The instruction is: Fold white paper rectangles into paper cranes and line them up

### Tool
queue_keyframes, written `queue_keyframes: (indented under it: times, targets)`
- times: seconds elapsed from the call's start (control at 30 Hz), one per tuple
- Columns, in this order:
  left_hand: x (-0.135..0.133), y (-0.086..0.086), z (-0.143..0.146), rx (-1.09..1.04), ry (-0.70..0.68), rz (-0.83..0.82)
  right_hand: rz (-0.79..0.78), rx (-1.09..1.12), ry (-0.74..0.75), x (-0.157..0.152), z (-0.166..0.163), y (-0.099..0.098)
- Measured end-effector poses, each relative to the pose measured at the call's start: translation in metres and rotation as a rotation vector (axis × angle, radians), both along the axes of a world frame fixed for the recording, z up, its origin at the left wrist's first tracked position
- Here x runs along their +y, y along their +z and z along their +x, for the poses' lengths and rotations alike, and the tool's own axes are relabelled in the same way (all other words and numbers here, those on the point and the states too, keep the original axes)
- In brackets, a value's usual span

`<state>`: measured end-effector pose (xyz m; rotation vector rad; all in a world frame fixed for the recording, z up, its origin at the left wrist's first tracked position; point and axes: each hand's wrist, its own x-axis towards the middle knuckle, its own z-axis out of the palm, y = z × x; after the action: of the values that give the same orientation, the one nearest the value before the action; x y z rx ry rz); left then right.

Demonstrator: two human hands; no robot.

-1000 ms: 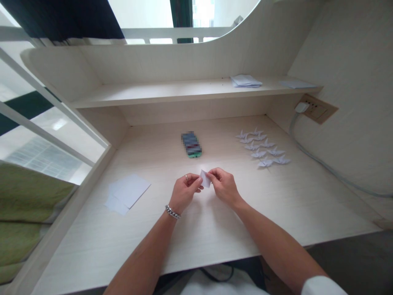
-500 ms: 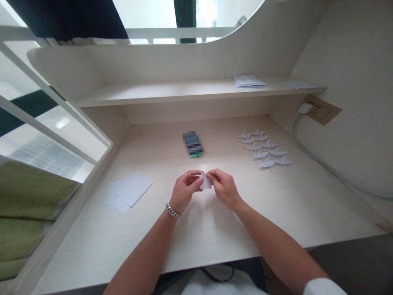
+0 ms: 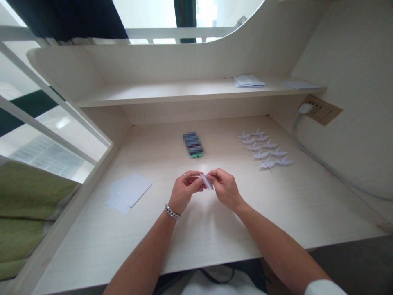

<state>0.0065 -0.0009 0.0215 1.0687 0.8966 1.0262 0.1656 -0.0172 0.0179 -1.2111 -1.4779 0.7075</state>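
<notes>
From my remote station I recorded a small folded paper (image 3: 208, 183) at the centre of the work, held between both hands and apparently lifted off the desk (image 3: 211, 233). It was compact and narrow, with one end angled toward five o'clock; individual creases could not be made out.

The left hand (image 3: 181, 191), at eight o'clock to it, pinched the paper between thumb and fingers. The right hand (image 3: 225, 186), at four o'clock, pinched its upper edge, thumb against forefinger. Neither hand was spread. I noted a ring (image 3: 185, 176) and a chain bracelet (image 3: 172, 211) on the left side.

At two o'clock, well apart from the hands, stood paper cranes (image 3: 267, 164) in two slanting rows; I counted about ten, all seemingly complete. At nine o'clock lay flat white sheets (image 3: 135, 189), overlapping and unfolded; their exact number could not be told.

On this evidence I judged the cranes done, the piece in hand partway through its folding, with no wings or neck evident, and the loose sheets unworked.

At eleven o'clock lay a dark object with a green end (image 3: 193, 144), too blurred to identify. Farther out, at one o'clock, a paper stack (image 3: 248, 81) rested on the shelf (image 3: 166, 91).
</notes>
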Motion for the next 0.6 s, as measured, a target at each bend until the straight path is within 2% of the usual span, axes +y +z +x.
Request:
queue_keyframes:
  times: [0.33,0.6]
  targets:
    - [-0.0009,0.0028,0.0000,0.002,0.048,-0.021,0.078,-0.030,0.045,-0.0003,0.0003,0.0008]
    - [-0.0027,0.0056,0.0007,0.079,0.084,0.055,0.123,-0.100,0.048,-0.0007,0.0009,-0.0004]
